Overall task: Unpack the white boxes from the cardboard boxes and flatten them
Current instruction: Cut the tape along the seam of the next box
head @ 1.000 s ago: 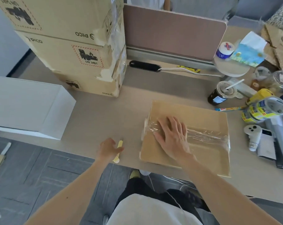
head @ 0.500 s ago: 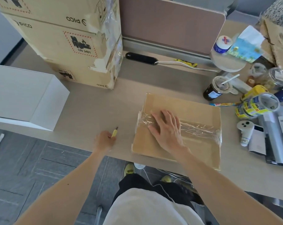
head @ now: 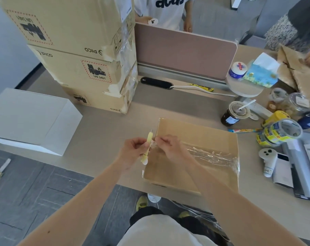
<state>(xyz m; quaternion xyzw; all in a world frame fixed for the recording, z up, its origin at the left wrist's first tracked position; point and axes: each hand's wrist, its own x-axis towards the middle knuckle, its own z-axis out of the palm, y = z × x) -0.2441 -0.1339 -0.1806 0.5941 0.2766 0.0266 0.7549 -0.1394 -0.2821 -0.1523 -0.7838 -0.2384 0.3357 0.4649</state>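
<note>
Desk (head: 100,125), beige: flat cardboard box (head: 195,137) lies under the right hand (head: 170,148), clear film (head: 212,154) across it. Curled round a yellow cutter (head: 148,148) is the left hand (head: 132,153); the right hand pinches the film's end beside it. Well left of the left hand sits a white box (head: 31,118).

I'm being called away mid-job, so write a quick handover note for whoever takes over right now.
Hands: the left hand grips the yellow cutter; the right hand pinches the clear wrap at the left edge of the flat cardboard box.
Things: three stacked cardboard boxes back left; white box far left, unflattened.
Done: one white box out.
Left: cut wrap, unpack, flatten.
</note>
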